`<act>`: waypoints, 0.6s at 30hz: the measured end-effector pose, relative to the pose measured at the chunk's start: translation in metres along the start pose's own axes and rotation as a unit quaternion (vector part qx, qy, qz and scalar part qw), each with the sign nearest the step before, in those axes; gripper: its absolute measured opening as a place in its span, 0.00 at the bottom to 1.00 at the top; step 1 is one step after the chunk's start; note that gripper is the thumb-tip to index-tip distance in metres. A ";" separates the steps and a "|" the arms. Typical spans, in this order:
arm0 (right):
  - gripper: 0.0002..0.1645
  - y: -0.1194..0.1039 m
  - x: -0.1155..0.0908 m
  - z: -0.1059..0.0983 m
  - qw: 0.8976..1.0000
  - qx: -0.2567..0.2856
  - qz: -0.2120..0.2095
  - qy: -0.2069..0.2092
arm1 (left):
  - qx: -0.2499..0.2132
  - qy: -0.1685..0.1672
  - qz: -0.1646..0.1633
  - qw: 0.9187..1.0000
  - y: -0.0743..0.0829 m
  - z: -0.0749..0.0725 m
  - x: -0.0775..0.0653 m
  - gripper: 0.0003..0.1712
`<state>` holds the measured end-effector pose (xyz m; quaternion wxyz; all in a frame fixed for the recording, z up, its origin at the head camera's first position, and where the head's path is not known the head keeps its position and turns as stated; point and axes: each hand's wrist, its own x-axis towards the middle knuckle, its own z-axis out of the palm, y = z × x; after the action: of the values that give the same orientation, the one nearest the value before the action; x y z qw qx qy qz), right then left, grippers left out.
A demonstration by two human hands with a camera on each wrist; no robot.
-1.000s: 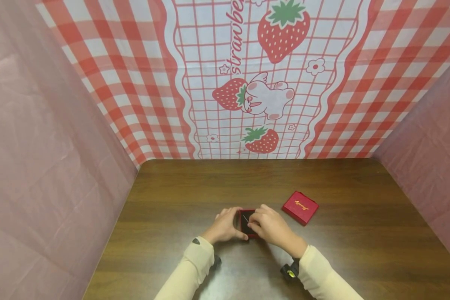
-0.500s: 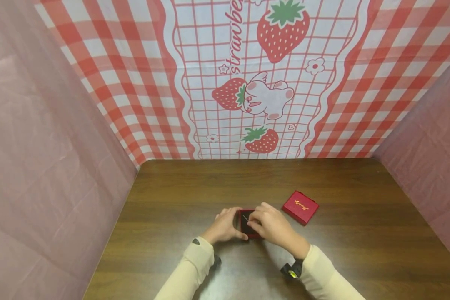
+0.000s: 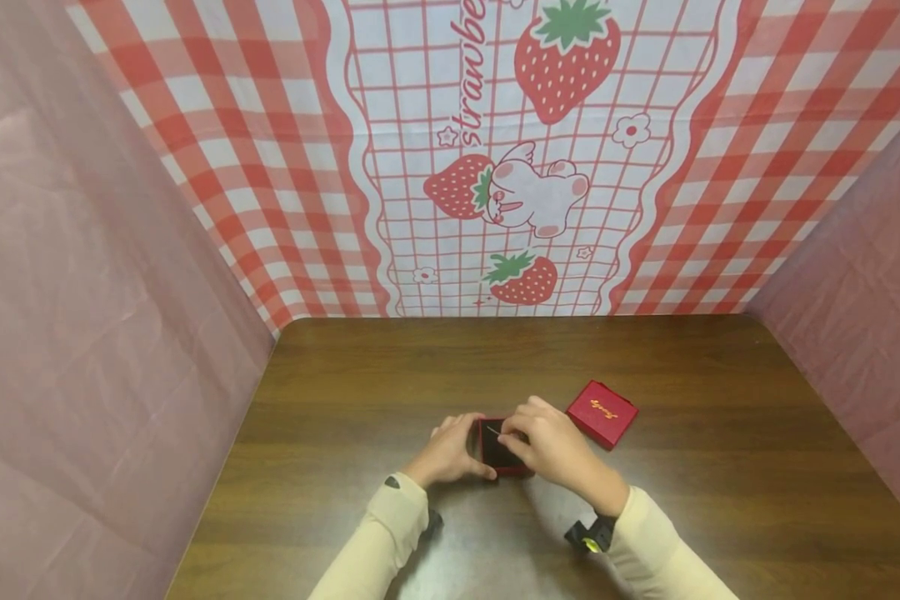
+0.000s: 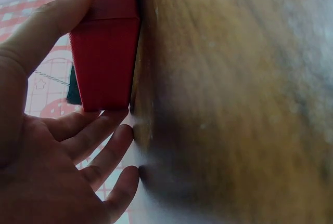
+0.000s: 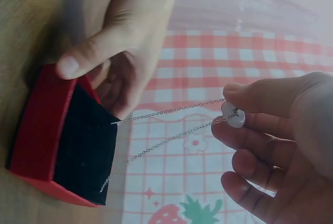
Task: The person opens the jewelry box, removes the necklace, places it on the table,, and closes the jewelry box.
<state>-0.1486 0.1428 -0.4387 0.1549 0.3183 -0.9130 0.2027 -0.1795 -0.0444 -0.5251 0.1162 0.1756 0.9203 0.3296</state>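
Observation:
A small red jewelry box (image 5: pixel 39 125) with a black padded insert (image 5: pixel 86 141) sits on the table. My left hand (image 3: pixel 450 451) grips it from the left, thumb on the near side and fingertips on the far side. In the right wrist view, my right hand (image 5: pixel 276 135) pinches a round, pale translucent pendant (image 5: pixel 234 116) between thumb and forefinger. Two strands of a thin silver necklace chain (image 5: pixel 169 110) stretch from the pendant back to the insert, where their ends sit at its edge. The remaining right fingers are loosely bent.
The red box lid (image 3: pixel 602 414) with gold lettering lies on the wooden table (image 3: pixel 360 375), just beyond my right hand. A strawberry-print cloth (image 3: pixel 495 275) hangs behind the table, with pink cloth on both sides.
My right hand has drawn a little to the right and away from the box with the pendant, uncovering more of the insert. The left hand and box have stayed in place.

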 end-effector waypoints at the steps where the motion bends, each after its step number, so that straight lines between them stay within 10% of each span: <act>1: 0.06 0.000 0.000 -0.002 1.000 0.002 -0.001 0.001 | 0.001 0.000 0.000 1.000 0.000 0.000 0.000 0.53; 18: 0.07 -0.004 0.002 -0.014 1.000 0.008 0.017 -0.002 | 0.002 0.000 0.007 1.000 0.000 -0.001 0.000 0.53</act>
<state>-0.1454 0.1448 -0.4246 0.1466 0.3043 -0.9171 0.2117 -0.1794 -0.0448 -0.5245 0.1139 0.1827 0.9195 0.3289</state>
